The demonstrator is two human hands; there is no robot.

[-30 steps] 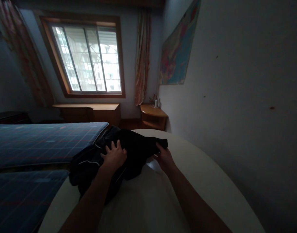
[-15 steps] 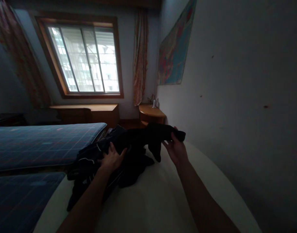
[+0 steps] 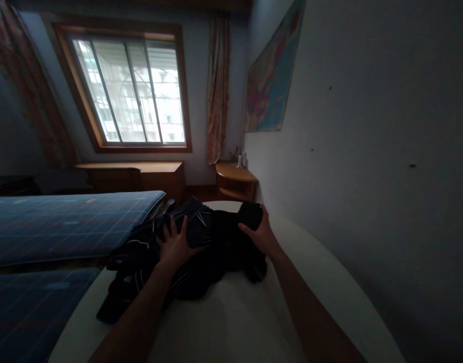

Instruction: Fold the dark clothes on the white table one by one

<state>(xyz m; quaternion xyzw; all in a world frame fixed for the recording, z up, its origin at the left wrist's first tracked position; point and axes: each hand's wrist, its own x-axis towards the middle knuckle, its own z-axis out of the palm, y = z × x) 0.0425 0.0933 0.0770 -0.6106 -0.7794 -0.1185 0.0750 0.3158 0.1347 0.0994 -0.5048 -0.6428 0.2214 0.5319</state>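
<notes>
A black garment (image 3: 227,247) lies bunched on a pale round table (image 3: 224,327); its exact kind is too dark to make out. My right hand (image 3: 262,234) grips a folded end of it at the right, thumb in front and fingers behind. Fingers spread, my left hand (image 3: 176,247) presses flat on the pile from above. Around and beyond that hand lies dark navy clothing (image 3: 193,209) with thin white stripes, partly under the black cloth. Another dark fold (image 3: 112,302) hangs toward the near left of the table.
A bed with a blue plaid mattress (image 3: 72,222) borders the table on the left. The wall (image 3: 360,201) rises close on the right. Behind stand a wooden desk (image 3: 159,174) and a corner shelf (image 3: 235,174), below a window (image 3: 133,96).
My right hand has brought the black garment's end leftward and down onto the pile. The left hand has shifted slightly, its fingers spread wider, and more of the striped navy cloth shows.
</notes>
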